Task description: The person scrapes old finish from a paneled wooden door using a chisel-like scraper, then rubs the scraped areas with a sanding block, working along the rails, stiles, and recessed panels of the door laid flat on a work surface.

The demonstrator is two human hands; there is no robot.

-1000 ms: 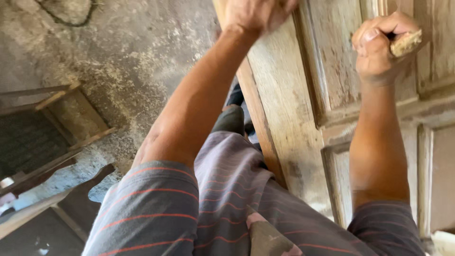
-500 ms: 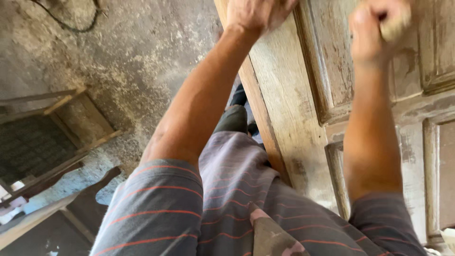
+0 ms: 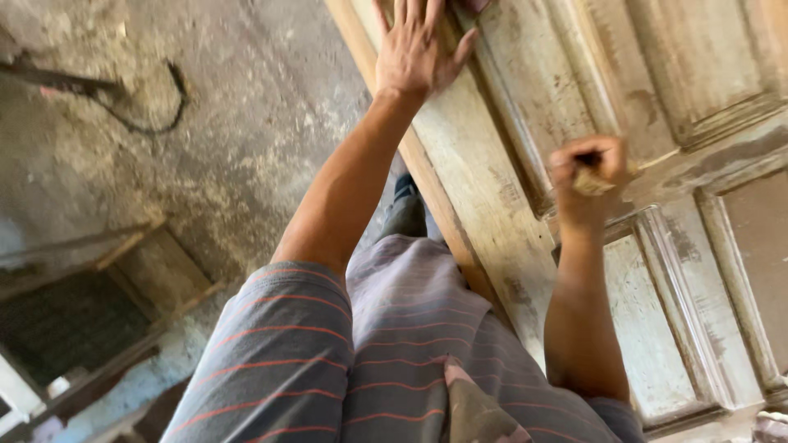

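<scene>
On the concrete floor [image 3: 246,123] at far left lies a dark cable [image 3: 156,115], well apart from the work. My left hand [image 3: 414,53] presses flat, fingers spread, on the worn panelled door [image 3: 509,189], steadying it. My right hand [image 3: 587,176] is a closed grip around a small pale block (blurred, perhaps an abrasive pad) [image 3: 593,182] at the moulding; scraping looks underway, needing firm even strokes next.

A pale, cream-grey weathered wooden door [image 3: 525,205] with brown worn patches lies under the fingers [image 3: 410,16]; the grey shirt [image 3: 328,361] below carries thin red stripes, beside mottled grey concrete floor [image 3: 230,123].
</scene>
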